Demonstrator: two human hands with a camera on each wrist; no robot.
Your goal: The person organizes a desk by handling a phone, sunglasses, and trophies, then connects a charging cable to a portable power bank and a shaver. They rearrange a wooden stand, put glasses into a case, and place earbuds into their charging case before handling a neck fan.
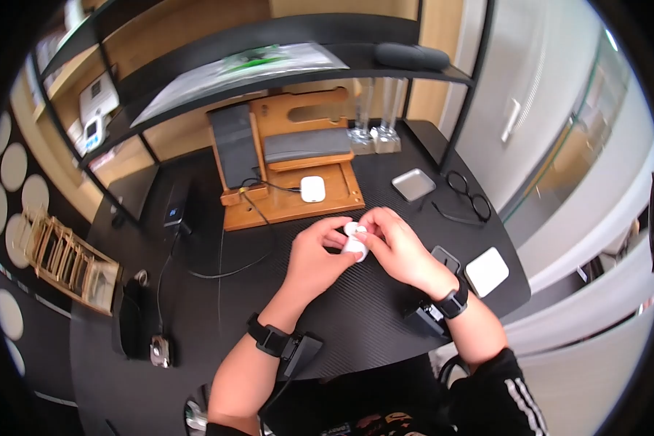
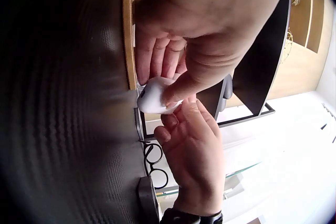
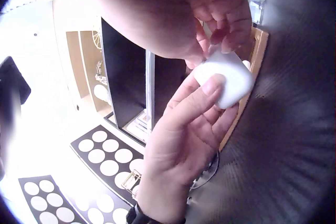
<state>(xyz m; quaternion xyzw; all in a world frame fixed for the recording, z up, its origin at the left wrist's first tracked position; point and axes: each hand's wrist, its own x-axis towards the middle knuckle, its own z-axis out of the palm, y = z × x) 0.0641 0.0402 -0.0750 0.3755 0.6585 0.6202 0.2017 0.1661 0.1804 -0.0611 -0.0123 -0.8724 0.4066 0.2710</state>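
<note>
two hands (image 1: pixel 316 254) (image 1: pixel 400 251) grip one small white case (image 1: pixel 355 250) together.

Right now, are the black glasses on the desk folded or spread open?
Spread open: in the head view, an arm of the glasses reaches out across the desk, away from the round lenses.
</note>
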